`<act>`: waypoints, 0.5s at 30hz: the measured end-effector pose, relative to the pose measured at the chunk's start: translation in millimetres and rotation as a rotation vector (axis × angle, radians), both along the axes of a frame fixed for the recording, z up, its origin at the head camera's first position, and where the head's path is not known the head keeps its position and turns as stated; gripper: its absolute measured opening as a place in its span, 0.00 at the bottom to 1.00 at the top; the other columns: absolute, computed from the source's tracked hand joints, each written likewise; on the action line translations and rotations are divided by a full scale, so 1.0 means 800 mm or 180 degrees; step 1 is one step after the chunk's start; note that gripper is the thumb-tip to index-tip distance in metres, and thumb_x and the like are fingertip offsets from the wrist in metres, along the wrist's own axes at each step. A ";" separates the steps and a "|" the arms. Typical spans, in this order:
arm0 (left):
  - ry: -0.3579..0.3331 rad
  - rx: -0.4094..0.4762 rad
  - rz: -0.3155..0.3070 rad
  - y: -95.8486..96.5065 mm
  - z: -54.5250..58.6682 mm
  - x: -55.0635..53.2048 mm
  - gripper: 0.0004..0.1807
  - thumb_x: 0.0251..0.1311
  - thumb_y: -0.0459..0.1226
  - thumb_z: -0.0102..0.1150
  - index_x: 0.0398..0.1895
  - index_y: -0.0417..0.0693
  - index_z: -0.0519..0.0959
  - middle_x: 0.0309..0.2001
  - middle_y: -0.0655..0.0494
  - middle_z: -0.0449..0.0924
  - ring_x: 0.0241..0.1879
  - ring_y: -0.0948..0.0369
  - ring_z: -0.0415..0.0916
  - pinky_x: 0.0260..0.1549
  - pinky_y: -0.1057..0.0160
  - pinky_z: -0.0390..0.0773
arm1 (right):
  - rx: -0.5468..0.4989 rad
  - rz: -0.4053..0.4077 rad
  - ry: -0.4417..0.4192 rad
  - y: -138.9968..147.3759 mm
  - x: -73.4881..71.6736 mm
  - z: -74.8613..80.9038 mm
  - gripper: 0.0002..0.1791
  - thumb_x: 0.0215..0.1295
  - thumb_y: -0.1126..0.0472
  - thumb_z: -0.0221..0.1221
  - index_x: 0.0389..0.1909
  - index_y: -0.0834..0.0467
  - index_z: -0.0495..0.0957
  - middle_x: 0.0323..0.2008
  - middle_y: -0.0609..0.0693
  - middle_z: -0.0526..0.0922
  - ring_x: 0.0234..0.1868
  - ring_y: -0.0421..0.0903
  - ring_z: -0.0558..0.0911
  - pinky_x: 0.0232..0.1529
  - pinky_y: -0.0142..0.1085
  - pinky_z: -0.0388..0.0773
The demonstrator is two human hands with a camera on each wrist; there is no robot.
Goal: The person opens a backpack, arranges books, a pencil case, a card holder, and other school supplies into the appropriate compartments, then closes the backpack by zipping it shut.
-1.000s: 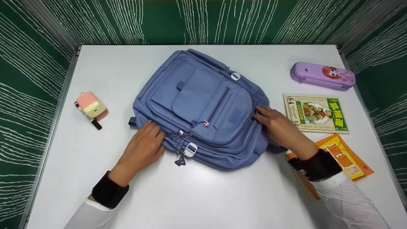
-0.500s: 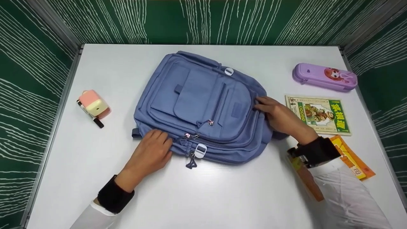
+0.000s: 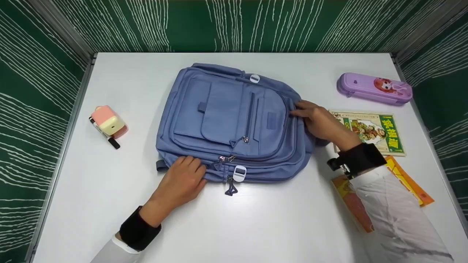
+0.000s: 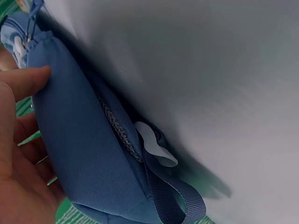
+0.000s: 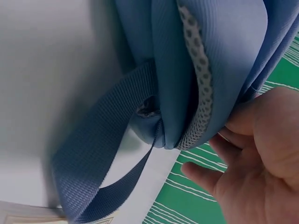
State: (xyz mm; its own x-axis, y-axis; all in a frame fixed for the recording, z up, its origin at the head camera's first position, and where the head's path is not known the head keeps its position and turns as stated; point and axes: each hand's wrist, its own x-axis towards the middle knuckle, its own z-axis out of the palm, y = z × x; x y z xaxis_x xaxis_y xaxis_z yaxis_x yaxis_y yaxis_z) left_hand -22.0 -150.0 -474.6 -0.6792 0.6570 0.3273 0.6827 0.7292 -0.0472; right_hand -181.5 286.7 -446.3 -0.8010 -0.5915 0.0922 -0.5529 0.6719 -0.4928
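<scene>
Two hands (image 3: 184, 181) (image 3: 321, 122) grip the blue backpack (image 3: 234, 122) lying between them by its edges

Backpack (image 3: 225, 109) dusty blue, buckles (image 3: 240, 177) white. Bench (image 3: 263, 223) plain white. Two o'clock: purple case (image 3: 363, 87). Nine o'clock: pink-and-cream block (image 3: 108, 119). Wall (image 3: 190, 25) green, white-streaked.

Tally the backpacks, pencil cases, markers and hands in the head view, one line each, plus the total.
Backpack: 1
Pencil case: 1
Marker: 1
Hands: 2 (left hand, right hand)
Total: 5
</scene>
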 end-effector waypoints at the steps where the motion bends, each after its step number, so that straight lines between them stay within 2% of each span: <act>1: 0.0009 0.0006 -0.0010 0.002 -0.001 0.000 0.13 0.59 0.42 0.74 0.37 0.42 0.83 0.37 0.49 0.80 0.40 0.50 0.78 0.42 0.53 0.78 | -0.0002 -0.0020 -0.0017 0.000 -0.002 0.001 0.22 0.70 0.83 0.50 0.60 0.72 0.82 0.70 0.76 0.72 0.73 0.74 0.68 0.74 0.64 0.65; 6: 0.0023 0.0049 -0.0050 0.009 -0.003 0.000 0.12 0.60 0.41 0.73 0.36 0.42 0.83 0.36 0.50 0.80 0.38 0.50 0.77 0.39 0.54 0.78 | -0.0079 -0.0129 -0.0067 -0.003 -0.014 -0.001 0.22 0.71 0.81 0.49 0.60 0.71 0.82 0.70 0.75 0.72 0.74 0.73 0.68 0.75 0.63 0.64; 10: -0.0017 0.0077 -0.0040 0.012 -0.006 0.001 0.11 0.60 0.40 0.73 0.34 0.42 0.83 0.35 0.50 0.80 0.37 0.50 0.77 0.37 0.55 0.77 | -0.0184 -0.0265 -0.0001 -0.008 -0.021 -0.008 0.21 0.73 0.80 0.49 0.62 0.71 0.81 0.69 0.74 0.73 0.71 0.73 0.72 0.72 0.62 0.68; 13: -0.0059 0.0085 -0.0013 0.012 -0.007 0.002 0.10 0.60 0.40 0.73 0.34 0.43 0.82 0.34 0.50 0.79 0.36 0.51 0.77 0.36 0.55 0.76 | -0.0238 -0.0460 0.0066 -0.012 -0.016 -0.007 0.21 0.74 0.79 0.49 0.63 0.71 0.80 0.68 0.73 0.76 0.69 0.73 0.75 0.71 0.61 0.70; 15: -0.0084 0.0085 0.0008 0.011 -0.006 0.002 0.10 0.60 0.40 0.73 0.33 0.43 0.82 0.34 0.51 0.79 0.36 0.51 0.76 0.36 0.55 0.76 | -0.0267 -0.0621 0.0164 -0.016 -0.006 -0.002 0.21 0.74 0.78 0.51 0.63 0.72 0.80 0.66 0.72 0.77 0.68 0.72 0.76 0.71 0.61 0.71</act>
State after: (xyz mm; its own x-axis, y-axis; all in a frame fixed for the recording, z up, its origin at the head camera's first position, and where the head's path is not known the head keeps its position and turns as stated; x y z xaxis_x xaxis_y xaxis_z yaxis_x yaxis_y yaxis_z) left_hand -20.4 -141.0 -479.6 -0.6894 0.6465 0.3267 0.6816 0.7317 -0.0095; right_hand -185.9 274.3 -447.9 -0.8926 -0.4141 0.1784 -0.4422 0.7265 -0.5259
